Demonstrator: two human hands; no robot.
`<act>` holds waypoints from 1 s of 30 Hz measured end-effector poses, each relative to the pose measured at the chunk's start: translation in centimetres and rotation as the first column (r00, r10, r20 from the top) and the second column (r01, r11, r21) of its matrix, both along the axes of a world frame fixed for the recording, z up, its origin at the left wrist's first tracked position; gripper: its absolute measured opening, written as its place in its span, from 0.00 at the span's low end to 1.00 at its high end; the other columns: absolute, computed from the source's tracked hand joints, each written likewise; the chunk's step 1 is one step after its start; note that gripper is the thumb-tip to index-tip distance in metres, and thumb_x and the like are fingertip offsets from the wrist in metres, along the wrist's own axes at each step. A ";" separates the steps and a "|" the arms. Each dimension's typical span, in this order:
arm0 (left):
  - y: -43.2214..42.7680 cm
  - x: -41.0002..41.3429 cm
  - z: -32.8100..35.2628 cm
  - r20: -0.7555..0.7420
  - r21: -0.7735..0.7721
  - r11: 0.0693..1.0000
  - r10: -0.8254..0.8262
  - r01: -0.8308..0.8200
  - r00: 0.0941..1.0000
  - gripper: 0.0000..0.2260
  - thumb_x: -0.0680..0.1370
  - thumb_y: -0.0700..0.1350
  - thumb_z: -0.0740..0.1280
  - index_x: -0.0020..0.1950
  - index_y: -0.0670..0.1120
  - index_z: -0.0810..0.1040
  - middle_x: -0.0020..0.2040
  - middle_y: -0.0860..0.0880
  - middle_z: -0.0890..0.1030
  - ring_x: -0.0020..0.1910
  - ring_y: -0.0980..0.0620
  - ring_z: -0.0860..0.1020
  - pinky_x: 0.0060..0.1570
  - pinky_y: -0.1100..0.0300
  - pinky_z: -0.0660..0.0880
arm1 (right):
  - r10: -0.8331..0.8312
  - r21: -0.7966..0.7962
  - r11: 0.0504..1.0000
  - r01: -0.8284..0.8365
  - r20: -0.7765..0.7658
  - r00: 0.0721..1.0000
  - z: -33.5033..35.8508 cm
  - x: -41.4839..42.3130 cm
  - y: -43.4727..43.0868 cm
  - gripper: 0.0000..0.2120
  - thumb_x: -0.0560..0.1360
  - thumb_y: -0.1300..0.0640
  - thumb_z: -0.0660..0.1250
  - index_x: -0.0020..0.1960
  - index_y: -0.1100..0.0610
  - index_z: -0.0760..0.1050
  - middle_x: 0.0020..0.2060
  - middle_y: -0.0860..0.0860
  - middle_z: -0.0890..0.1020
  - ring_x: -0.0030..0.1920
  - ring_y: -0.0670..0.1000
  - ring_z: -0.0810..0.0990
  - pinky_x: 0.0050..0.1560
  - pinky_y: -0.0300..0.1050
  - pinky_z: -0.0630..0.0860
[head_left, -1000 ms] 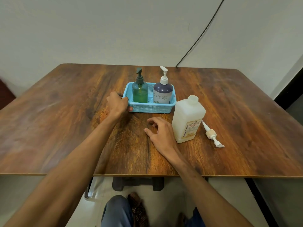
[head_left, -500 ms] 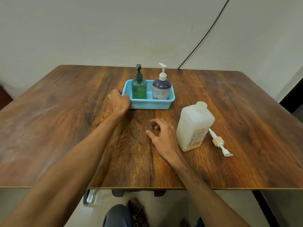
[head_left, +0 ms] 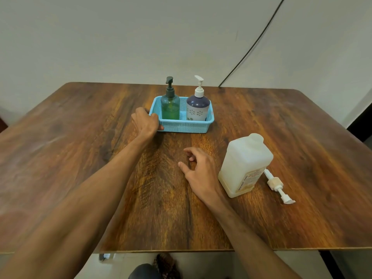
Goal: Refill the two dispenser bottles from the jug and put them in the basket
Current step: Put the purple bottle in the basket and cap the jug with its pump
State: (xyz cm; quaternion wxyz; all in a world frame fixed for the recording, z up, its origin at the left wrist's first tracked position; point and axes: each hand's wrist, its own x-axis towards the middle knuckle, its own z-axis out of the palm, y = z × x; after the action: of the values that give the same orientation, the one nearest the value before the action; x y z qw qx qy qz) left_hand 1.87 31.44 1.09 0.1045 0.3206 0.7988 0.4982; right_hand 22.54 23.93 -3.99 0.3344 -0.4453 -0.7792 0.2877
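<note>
Two bare forearms reach up from the lower edge of the frame across a dark brown wood-grain table (head_left: 80, 158). The left arm stretches nearly straight towards upper centre, and the left hand (head_left: 146, 123) grips the left end of a light blue perforated plastic basket (head_left: 185, 127); its fingers curl over the rim and the thumb presses on the front wall near the base. Both dispenser bottles stand upright inside the basket, side by side: a translucent green bottle with a dark pump (head_left: 170, 106) on the left, and a purple and white bottle with a flower print and a white pump (head_left: 198, 109) on the right.

The right hand (head_left: 198, 170) rests at the centre of the frame on the tabletop, palm down, with its fingers loosely curled and the thumb out to the left, holding nothing. Just to its right stands a translucent white rectangular plastic jug (head_left: 244, 166) with a printed label. A loose cream pump head (head_left: 276, 186) lies flat on the table to the right of the jug's base. A black cable (head_left: 251, 45) runs diagonally down the pale wall at upper right.
</note>
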 end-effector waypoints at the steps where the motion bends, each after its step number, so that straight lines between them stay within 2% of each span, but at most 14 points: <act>1: 0.0 0.0 0.0 0.006 0.000 1.000 -0.003 0.003 1.000 0.05 0.78 0.40 0.65 0.52 0.40 0.76 0.41 0.51 0.75 0.33 0.56 0.80 0.35 0.54 0.83 | -0.004 0.000 1.000 0.004 -0.001 1.000 0.0 0.0 0.1 0.20 0.77 0.53 0.74 0.68 0.50 0.76 0.60 0.46 0.78 0.54 0.41 0.75 0.49 0.26 0.67; 5: -0.3 0.0 -0.2 0.025 0.007 1.000 -0.010 0.010 1.000 0.05 0.78 0.39 0.64 0.52 0.40 0.76 0.38 0.53 0.71 0.37 0.49 0.83 0.35 0.51 0.83 | -0.011 0.020 1.000 0.011 -0.011 1.000 -0.2 -0.1 0.1 0.20 0.77 0.53 0.74 0.67 0.51 0.76 0.58 0.46 0.79 0.52 0.41 0.75 0.47 0.27 0.68; 7: -0.6 0.0 -0.1 0.031 0.000 1.000 -0.018 0.018 0.999 0.05 0.77 0.39 0.64 0.52 0.41 0.76 0.40 0.51 0.75 0.37 0.49 0.84 0.34 0.51 0.83 | -0.011 0.023 1.000 0.012 -0.022 1.000 -0.2 0.0 0.1 0.20 0.77 0.53 0.74 0.67 0.51 0.76 0.59 0.46 0.79 0.52 0.40 0.75 0.48 0.28 0.69; 9: -0.9 0.0 0.2 0.046 -0.021 0.999 -0.040 0.041 0.998 0.05 0.78 0.40 0.64 0.53 0.41 0.75 0.45 0.47 0.79 0.34 0.50 0.84 0.30 0.54 0.83 | -0.013 0.026 1.000 0.014 -0.031 0.999 -0.2 0.0 0.0 0.20 0.76 0.53 0.74 0.67 0.51 0.76 0.58 0.46 0.78 0.51 0.40 0.75 0.48 0.29 0.69; 13: -2.2 0.4 1.0 0.057 -0.061 0.995 -0.071 0.075 0.996 0.08 0.81 0.43 0.64 0.57 0.41 0.74 0.48 0.47 0.79 0.29 0.55 0.81 0.21 0.66 0.76 | -0.027 0.035 0.999 0.029 -0.055 0.998 0.0 0.0 -0.2 0.19 0.76 0.54 0.75 0.66 0.51 0.77 0.57 0.46 0.79 0.48 0.38 0.73 0.45 0.27 0.68; 14: -2.8 0.5 1.3 0.060 -0.063 0.996 -0.066 0.070 0.996 0.09 0.80 0.44 0.64 0.58 0.41 0.74 0.49 0.46 0.79 0.28 0.55 0.81 0.22 0.67 0.76 | -0.034 0.040 0.999 0.037 -0.064 0.997 0.1 0.1 -0.4 0.19 0.75 0.55 0.75 0.65 0.51 0.78 0.57 0.46 0.79 0.48 0.38 0.74 0.44 0.27 0.68; 16: -4.3 0.9 1.6 0.077 -0.027 0.998 -0.061 0.063 0.995 0.09 0.80 0.45 0.64 0.58 0.42 0.73 0.52 0.44 0.79 0.28 0.52 0.82 0.28 0.60 0.81 | -0.048 0.049 0.997 0.053 -0.094 0.994 0.2 0.2 -0.8 0.19 0.75 0.56 0.76 0.64 0.53 0.78 0.56 0.47 0.80 0.48 0.40 0.75 0.46 0.29 0.69; 18: -6.0 1.5 1.8 0.098 0.028 0.997 -0.072 0.069 0.993 0.08 0.80 0.45 0.63 0.57 0.42 0.73 0.54 0.41 0.79 0.28 0.50 0.84 0.33 0.53 0.83 | -0.062 0.051 0.996 0.070 -0.139 0.988 0.6 0.2 -1.4 0.19 0.74 0.58 0.76 0.63 0.54 0.79 0.54 0.47 0.80 0.48 0.42 0.76 0.47 0.37 0.75; 20: -8.0 2.6 2.1 0.092 0.073 0.994 -0.094 0.087 0.991 0.08 0.80 0.44 0.63 0.57 0.42 0.73 0.51 0.42 0.81 0.28 0.50 0.84 0.33 0.53 0.83 | -0.063 0.053 0.996 0.073 -0.166 0.984 1.0 0.6 -2.4 0.18 0.74 0.59 0.76 0.63 0.54 0.79 0.54 0.48 0.81 0.49 0.43 0.77 0.48 0.40 0.77; 25: -13.2 6.4 2.6 0.059 0.167 0.975 -0.160 0.148 0.985 0.07 0.80 0.43 0.64 0.57 0.43 0.76 0.48 0.46 0.81 0.32 0.51 0.84 0.35 0.55 0.84 | -0.006 0.082 0.996 0.023 -0.202 0.979 1.2 2.7 -6.1 0.18 0.75 0.60 0.75 0.64 0.54 0.79 0.55 0.46 0.81 0.50 0.42 0.78 0.47 0.29 0.76; 30: -16.8 11.5 2.1 -0.004 0.233 0.939 -0.257 0.251 0.966 0.08 0.78 0.40 0.67 0.57 0.44 0.78 0.48 0.47 0.81 0.40 0.51 0.83 0.41 0.52 0.84 | 0.022 0.134 0.991 0.019 -0.301 0.953 1.4 5.7 -9.1 0.16 0.75 0.62 0.75 0.61 0.54 0.80 0.54 0.46 0.83 0.51 0.39 0.80 0.47 0.31 0.78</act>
State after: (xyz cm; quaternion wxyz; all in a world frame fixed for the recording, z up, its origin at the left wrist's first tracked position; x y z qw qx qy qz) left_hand 13.34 14.61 3.18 0.1405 0.4243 0.6857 0.5744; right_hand 28.19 14.83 -2.62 0.4788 -0.3717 -0.7371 0.2989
